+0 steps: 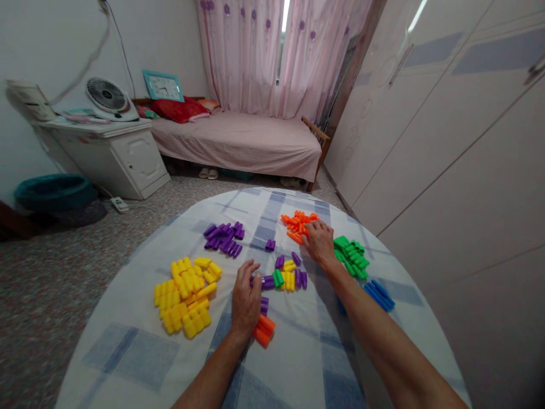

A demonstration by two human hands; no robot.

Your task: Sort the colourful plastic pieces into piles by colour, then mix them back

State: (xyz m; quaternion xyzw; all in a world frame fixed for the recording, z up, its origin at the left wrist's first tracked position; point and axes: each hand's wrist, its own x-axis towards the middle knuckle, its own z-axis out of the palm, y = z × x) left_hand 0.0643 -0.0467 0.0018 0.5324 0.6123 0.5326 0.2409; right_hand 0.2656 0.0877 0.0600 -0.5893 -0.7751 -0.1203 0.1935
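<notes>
My left hand (247, 296) rests on the tablecloth, fingers apart, against the left end of a row of purple plastic building pieces (268, 282). A green piece (278, 279) and yellow pieces (288, 281) continue this row to the right, with purple pieces (301, 279) at its end. Beside my left wrist lie orange joined pieces (264, 329) and a small purple one (264, 306). Over at the far side, my right hand (318, 241) reaches into a pile of orange pieces (298, 221). Its fingers are spread at the pile's edge, and the fingertips are partly hidden.
Loose purple pieces (224, 237) and a yellow pile (185, 295) lie on the left of the round table (128, 363). Green pieces (351, 257) and blue pieces (378, 295) sit by my right forearm. Beyond are a bed (242, 139), a cabinet (138, 162) and a wardrobe (447, 147).
</notes>
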